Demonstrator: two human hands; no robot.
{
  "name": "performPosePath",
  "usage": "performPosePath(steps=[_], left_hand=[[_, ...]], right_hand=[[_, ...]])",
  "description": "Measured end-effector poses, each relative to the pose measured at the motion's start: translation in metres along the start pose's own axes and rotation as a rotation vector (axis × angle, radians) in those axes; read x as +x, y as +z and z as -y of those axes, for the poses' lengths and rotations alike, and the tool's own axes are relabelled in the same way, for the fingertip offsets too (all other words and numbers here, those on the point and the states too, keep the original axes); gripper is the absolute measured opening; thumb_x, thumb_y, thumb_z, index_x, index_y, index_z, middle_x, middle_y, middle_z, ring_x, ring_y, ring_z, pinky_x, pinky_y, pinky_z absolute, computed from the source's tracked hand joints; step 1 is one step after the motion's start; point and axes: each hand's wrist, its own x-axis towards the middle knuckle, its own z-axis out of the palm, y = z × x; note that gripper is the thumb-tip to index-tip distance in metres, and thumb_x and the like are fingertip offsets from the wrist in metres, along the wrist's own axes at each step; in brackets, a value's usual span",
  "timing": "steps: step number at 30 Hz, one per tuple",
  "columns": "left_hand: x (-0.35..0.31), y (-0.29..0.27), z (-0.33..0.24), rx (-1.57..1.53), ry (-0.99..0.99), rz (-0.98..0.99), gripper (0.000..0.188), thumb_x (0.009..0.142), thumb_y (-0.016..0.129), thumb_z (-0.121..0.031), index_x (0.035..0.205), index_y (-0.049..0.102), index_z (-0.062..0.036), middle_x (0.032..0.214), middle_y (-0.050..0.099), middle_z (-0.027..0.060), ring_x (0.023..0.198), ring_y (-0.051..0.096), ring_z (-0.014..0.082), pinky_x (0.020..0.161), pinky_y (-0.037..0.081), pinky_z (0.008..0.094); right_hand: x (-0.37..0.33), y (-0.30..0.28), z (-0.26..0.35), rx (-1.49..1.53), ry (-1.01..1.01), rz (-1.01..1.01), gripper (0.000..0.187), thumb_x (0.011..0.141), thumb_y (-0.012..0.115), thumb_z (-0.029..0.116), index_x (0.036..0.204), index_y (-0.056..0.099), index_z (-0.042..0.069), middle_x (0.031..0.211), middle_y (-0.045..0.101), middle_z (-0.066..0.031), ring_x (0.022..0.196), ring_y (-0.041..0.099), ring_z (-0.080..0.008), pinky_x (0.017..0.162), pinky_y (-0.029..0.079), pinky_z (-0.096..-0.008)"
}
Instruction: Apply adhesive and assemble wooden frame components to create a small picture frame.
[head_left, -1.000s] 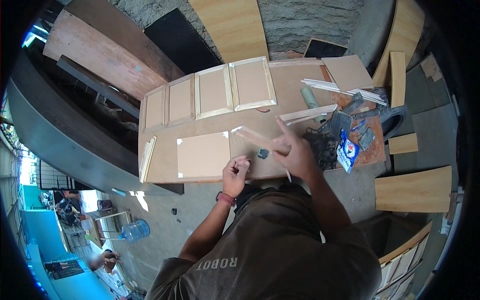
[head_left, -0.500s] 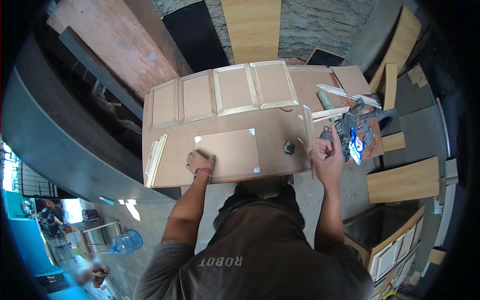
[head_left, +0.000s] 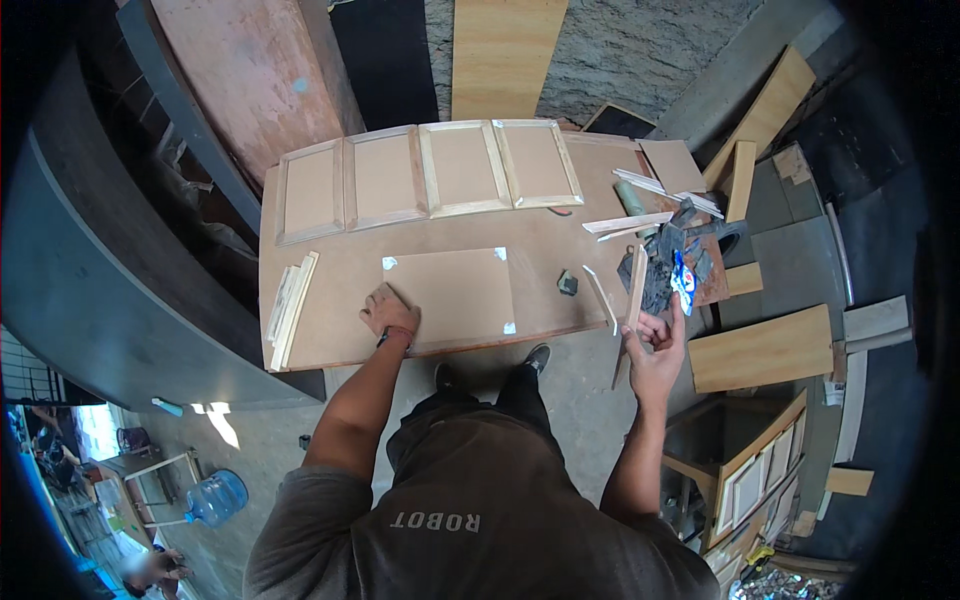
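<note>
A thin brown rectangular panel [head_left: 450, 300] lies on the workbench, with white patches at its three visible corners. My left hand [head_left: 390, 312] rests on its near left corner, fingers lying on the board and hiding that corner. Off the bench's right end, my right hand [head_left: 655, 355] pinches a slim wooden strip [head_left: 636, 290] between thumb and fingers, the strip held nearly upright. A second narrow strip [head_left: 601, 298] lies by the bench's edge, left of that hand. Between panel and strip sits a small dark block [head_left: 568, 283].
Several wooden frames [head_left: 383, 178] line the bench's [head_left: 330, 330] far side. Loose strips [head_left: 290, 312] lie at the left. Dark tools and cloth [head_left: 655, 275], a blue packet [head_left: 683, 280] and a green cylinder [head_left: 630, 198] crowd the right. Plywood boards [head_left: 762, 348] stand beyond.
My right hand has moved nearer to me, bringing the wooden strip away from the bench's edge. My left hand stays on the panel's corner. The whole view has shifted slightly.
</note>
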Motion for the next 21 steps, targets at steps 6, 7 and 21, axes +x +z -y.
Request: performPosePath(steps=[6,7,21], left_hand=[[0.013,0.015,0.000,-0.039,0.114,-0.015,0.073,0.074,0.075,-0.031,0.139,0.048,-0.0131,0.136,0.057,0.0084,0.134,0.044,0.0273,0.109,0.030,0.0507],[0.014,0.017,-0.002,-0.041,0.119,-0.010,0.073,0.074,0.075,-0.031,0.139,0.048,-0.0131,0.136,0.057,0.0084,0.134,0.044,0.0273,0.109,0.030,0.0507],[0.049,0.037,-0.018,0.006,0.703,-0.111,0.049,0.079,0.066,-0.014,0.128,0.061,-0.0115,0.134,0.058,0.0058,0.133,0.045,0.0274,0.106,0.031,0.0486]], right_hand=[[-0.012,0.001,0.012,-0.019,-0.035,-0.025,0.094,0.078,0.076,-0.003,0.158,0.026,0.005,0.102,0.072,-0.0074,0.091,0.066,-0.0127,0.085,0.045,-0.0261],[-0.014,0.000,0.010,-0.023,-0.033,-0.025,0.095,0.078,0.076,-0.003,0.158,0.026,0.006,0.101,0.072,-0.0074,0.091,0.066,-0.0126,0.085,0.045,-0.0263],[-0.041,-0.008,0.004,-0.083,0.034,-0.050,0.096,0.078,0.076,-0.002,0.158,0.023,0.003,0.101,0.072,-0.0076,0.090,0.065,-0.0122,0.085,0.045,-0.0269]])
